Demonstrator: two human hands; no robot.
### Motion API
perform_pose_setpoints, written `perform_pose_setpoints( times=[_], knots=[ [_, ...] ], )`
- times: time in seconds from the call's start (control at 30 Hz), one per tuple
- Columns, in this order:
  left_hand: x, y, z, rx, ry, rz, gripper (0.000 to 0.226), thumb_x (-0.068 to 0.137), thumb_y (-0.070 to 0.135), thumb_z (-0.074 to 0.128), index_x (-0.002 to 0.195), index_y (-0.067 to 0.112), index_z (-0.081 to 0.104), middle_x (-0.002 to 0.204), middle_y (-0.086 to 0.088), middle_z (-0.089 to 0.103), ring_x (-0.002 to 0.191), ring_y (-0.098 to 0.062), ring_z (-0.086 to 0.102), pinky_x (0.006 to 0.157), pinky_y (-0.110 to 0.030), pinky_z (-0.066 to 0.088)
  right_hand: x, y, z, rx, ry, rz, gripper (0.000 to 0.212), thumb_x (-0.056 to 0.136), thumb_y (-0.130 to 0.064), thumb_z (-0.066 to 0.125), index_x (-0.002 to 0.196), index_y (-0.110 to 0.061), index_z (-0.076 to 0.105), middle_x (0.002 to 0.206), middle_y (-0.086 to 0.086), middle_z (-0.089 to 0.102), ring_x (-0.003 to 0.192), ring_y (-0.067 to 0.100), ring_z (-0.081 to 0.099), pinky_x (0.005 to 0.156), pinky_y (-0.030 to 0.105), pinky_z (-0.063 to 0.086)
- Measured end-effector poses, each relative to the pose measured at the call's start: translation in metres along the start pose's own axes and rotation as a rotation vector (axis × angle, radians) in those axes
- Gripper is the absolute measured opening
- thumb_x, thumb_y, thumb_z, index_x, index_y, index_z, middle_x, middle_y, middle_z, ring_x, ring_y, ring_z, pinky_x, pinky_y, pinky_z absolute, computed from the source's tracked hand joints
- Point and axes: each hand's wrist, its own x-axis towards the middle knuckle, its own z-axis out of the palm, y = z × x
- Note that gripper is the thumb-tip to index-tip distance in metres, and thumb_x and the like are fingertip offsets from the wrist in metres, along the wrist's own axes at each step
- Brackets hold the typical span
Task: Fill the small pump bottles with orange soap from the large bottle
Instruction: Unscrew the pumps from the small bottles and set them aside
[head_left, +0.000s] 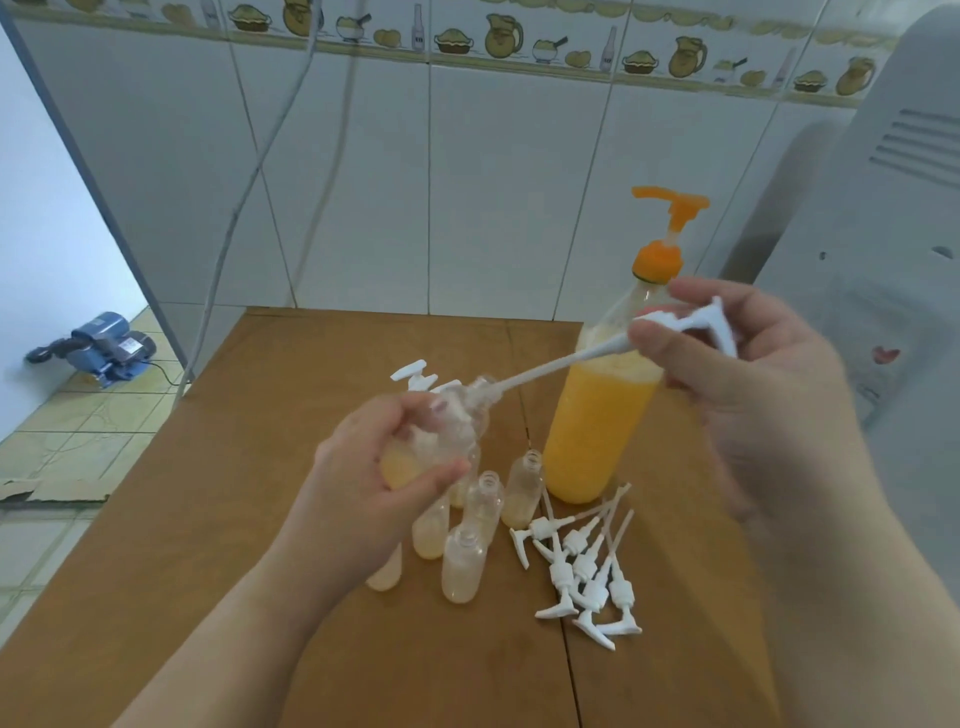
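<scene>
My left hand (384, 467) grips a small clear bottle (447, 431), tilted, with pale orange soap in its bottom. My right hand (737, 358) holds a white pump head (691, 325) whose long dip tube (545, 369) reaches down-left, its tip at the small bottle's mouth. The large bottle (597, 436) of orange soap, with an orange pump (670, 208), stands upright behind the tube. Several open small bottles (483, 514) with a little pale soap stand below my left hand. Several loose white pump heads (587, 571) lie to their right.
All this sits on a brown wooden table (260, 571) against a white tiled wall (467, 182). Another white pump top (415, 374) shows behind my left hand. A grey-white appliance (893, 234) stands at the right. A blue water pump (98, 345) sits on the floor at left.
</scene>
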Motion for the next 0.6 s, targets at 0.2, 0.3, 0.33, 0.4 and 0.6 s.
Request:
perform_pose_setpoints(
  times=[0.2, 0.3, 0.33, 0.4, 0.6],
  knots=[
    [0.017, -0.009, -0.022, -0.061, 0.206, -0.2, 0.027, 0.075, 0.041, 0.073, 0.098, 0.04, 0.059, 0.09, 0.024, 0.062, 0.085, 0.009, 0.055, 0.067, -0.018, 0.039, -0.02, 0.033, -0.035, -0.11, 0.267, -0.098, 0.024, 0.068, -0.025, 0.078, 0.089, -0.027, 0.066, 0.08, -0.009, 0.07, 0.068, -0.001, 0.062, 0.059, 0.009, 0.049],
    [0.027, -0.025, -0.038, -0.04, 0.312, -0.262, 0.035, 0.074, 0.038, 0.076, 0.105, 0.031, 0.061, 0.095, 0.015, 0.064, 0.088, -0.005, 0.059, 0.069, -0.025, 0.042, -0.04, 0.075, -0.047, -0.348, 0.372, -0.014, 0.018, 0.074, -0.022, 0.078, 0.082, -0.025, 0.062, 0.077, -0.003, 0.066, 0.055, -0.004, 0.053, 0.047, 0.003, 0.038],
    [0.03, -0.032, -0.042, -0.017, 0.339, -0.279, 0.036, 0.074, 0.037, 0.076, 0.106, 0.029, 0.061, 0.096, 0.012, 0.065, 0.09, -0.009, 0.06, 0.072, -0.029, 0.044, -0.048, 0.091, -0.049, -0.422, 0.37, 0.015, 0.018, 0.076, -0.02, 0.077, 0.08, -0.026, 0.061, 0.075, -0.002, 0.064, 0.055, -0.004, 0.052, 0.045, 0.002, 0.037],
    [0.036, -0.049, -0.048, 0.044, 0.367, -0.321, 0.04, 0.074, 0.036, 0.077, 0.108, 0.024, 0.06, 0.1, 0.005, 0.065, 0.093, -0.015, 0.061, 0.077, -0.037, 0.048, -0.063, 0.125, -0.05, -0.543, 0.339, 0.004, 0.025, 0.076, -0.014, 0.077, 0.081, -0.03, 0.059, 0.076, -0.006, 0.062, 0.067, -0.006, 0.056, 0.053, -0.001, 0.038],
    [0.043, -0.096, -0.037, 0.104, 0.274, -0.505, 0.04, 0.074, 0.022, 0.08, 0.107, 0.017, 0.058, 0.098, -0.002, 0.064, 0.09, -0.021, 0.061, 0.076, -0.036, 0.046, -0.077, 0.2, -0.053, -0.847, 0.106, -0.21, 0.046, 0.069, 0.01, 0.075, 0.084, -0.027, 0.054, 0.093, -0.004, 0.055, 0.084, -0.002, 0.044, 0.079, -0.005, 0.029]
  ],
)
